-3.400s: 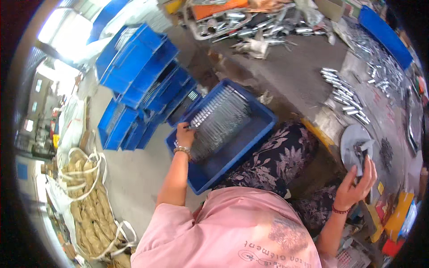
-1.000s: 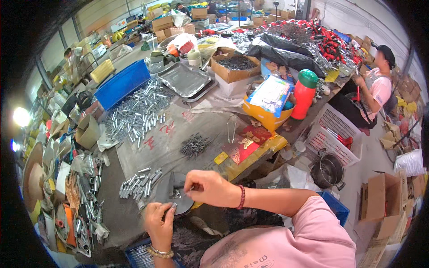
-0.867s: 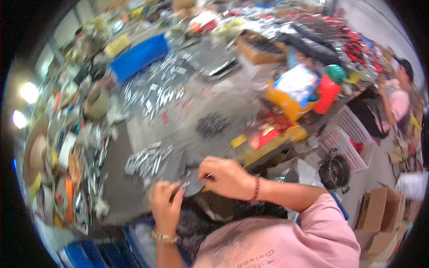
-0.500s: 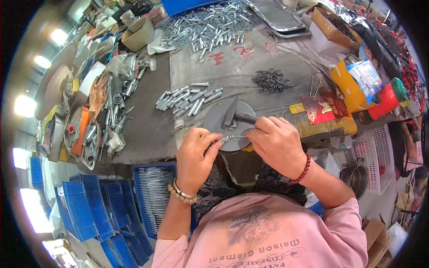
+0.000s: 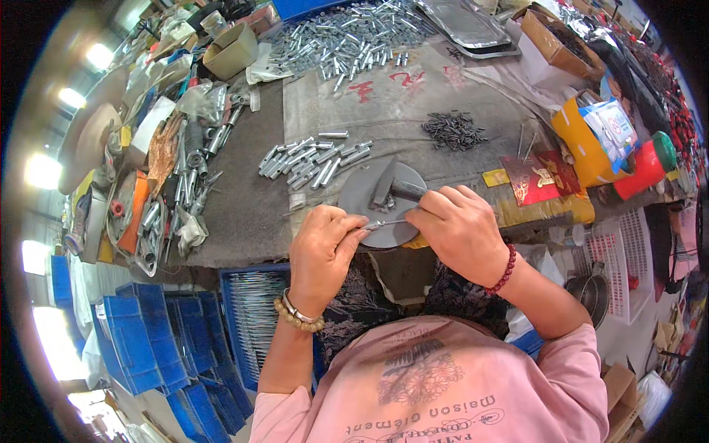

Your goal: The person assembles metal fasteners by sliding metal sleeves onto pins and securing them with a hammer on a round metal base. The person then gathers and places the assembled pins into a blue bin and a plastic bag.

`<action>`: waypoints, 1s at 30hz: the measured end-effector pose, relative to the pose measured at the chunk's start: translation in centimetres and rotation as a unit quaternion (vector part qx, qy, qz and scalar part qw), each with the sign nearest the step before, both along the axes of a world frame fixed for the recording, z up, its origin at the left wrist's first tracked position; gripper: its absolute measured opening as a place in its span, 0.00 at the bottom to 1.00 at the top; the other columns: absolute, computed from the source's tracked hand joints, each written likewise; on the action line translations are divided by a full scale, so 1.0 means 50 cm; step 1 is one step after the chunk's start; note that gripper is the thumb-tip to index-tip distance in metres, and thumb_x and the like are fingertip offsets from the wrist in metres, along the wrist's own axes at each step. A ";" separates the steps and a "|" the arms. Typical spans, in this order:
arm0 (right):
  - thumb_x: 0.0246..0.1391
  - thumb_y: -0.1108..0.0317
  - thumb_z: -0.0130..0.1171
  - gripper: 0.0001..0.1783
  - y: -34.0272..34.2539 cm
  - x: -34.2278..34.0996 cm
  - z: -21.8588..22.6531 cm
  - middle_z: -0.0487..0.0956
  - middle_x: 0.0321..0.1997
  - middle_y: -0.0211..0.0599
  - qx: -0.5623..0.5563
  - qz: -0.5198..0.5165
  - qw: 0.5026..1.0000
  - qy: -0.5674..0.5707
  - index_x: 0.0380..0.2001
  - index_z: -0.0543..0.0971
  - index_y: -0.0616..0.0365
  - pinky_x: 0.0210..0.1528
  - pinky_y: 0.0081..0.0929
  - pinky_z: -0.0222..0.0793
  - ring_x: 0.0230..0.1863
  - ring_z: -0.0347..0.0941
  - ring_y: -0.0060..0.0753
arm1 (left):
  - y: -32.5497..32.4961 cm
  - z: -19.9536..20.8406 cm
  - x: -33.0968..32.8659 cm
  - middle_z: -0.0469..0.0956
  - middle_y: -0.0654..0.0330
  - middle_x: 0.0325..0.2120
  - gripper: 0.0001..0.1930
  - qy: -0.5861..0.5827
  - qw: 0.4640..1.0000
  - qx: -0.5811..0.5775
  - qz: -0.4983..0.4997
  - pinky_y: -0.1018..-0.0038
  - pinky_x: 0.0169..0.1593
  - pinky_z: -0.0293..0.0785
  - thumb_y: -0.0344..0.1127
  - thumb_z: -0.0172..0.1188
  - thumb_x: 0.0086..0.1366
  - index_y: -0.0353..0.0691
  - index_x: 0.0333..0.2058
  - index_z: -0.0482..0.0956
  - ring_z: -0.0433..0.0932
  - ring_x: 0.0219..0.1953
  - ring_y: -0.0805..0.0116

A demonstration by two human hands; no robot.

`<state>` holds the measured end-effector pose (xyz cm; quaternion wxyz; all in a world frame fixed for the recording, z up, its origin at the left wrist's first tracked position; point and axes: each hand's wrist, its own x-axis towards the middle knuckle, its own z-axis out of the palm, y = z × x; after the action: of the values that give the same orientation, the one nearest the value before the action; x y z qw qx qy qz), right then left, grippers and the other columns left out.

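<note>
Over the near edge of a round grey plate (image 5: 353, 203), my two hands meet around small metal parts. My left hand (image 5: 319, 258) pinches a short silver metal piece (image 5: 374, 225) between thumb and fingers; its far part is hidden in the grip. My right hand (image 5: 461, 235) is closed on a thin metal rod (image 5: 396, 221), whose tip meets the silver piece. Whether the tip is inside it, I cannot tell. A hammer (image 5: 385, 183) lies on the plate just beyond my fingers, its handle running toward my right hand.
Silver tubes (image 5: 299, 164) lie left of the plate, small black pins (image 5: 453, 131) beyond it to the right. A large heap of tubes (image 5: 347, 40) covers the bench's back. Tools (image 5: 193, 159) crowd the left; a red packet (image 5: 535, 181) lies right. Blue bins (image 5: 140, 347) stand below.
The view has shifted slightly. My left fingertips and the silver piece have risen a little toward the plate's middle; both grips stay closed.
</note>
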<state>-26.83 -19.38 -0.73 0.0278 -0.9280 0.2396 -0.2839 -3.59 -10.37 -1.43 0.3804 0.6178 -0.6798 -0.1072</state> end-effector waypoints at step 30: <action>0.54 0.71 0.65 0.05 -0.088 -0.060 0.011 0.79 0.35 0.40 0.043 -0.162 0.979 -0.118 0.35 0.84 0.52 0.39 0.42 0.78 0.36 0.80 0.49 | 0.007 -0.024 0.002 0.78 0.56 0.33 0.08 0.041 0.998 -0.039 0.004 0.65 0.38 0.75 0.25 0.71 0.59 0.37 0.38 0.86 0.79 0.34 0.57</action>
<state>-29.81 -23.77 -0.17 0.0497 -0.8346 0.3940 -0.3819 -3.51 -10.04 -2.64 0.4319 0.6008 -0.6645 -0.1043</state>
